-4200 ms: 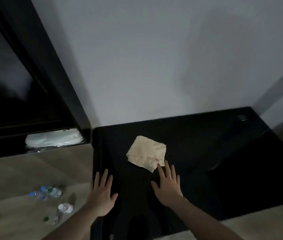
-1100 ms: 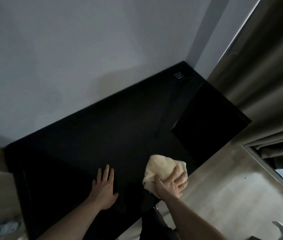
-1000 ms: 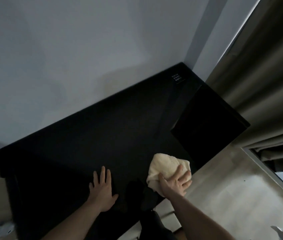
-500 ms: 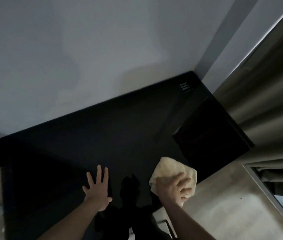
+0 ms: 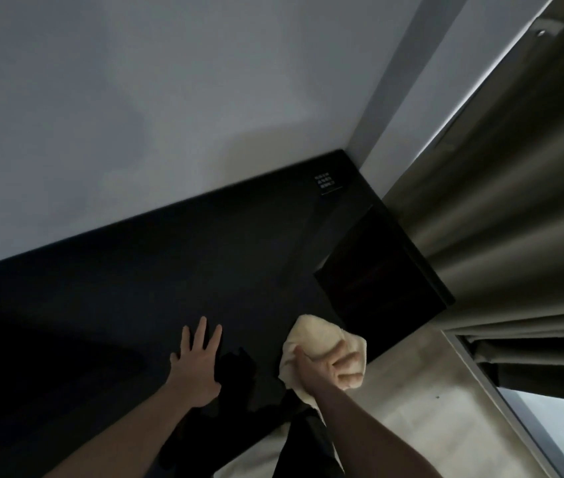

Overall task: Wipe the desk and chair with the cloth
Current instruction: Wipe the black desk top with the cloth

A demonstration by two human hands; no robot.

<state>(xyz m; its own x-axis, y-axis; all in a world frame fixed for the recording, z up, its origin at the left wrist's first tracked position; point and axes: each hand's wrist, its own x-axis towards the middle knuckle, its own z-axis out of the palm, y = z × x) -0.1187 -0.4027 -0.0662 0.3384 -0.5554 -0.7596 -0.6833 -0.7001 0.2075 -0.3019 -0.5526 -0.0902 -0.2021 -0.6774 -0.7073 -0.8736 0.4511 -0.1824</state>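
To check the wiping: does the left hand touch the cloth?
Apart. In the head view, the left hand lies flat on the desk; bare desk separates it from the cloth.

Dim, soft-focus wide-angle view; daylight leaks in beside the curtain (image 5: 501, 201) (right edge), leaving the desk (image 5: 135, 288) nearly black.

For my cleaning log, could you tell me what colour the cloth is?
Pale cream; the cloth shows best in the head view.
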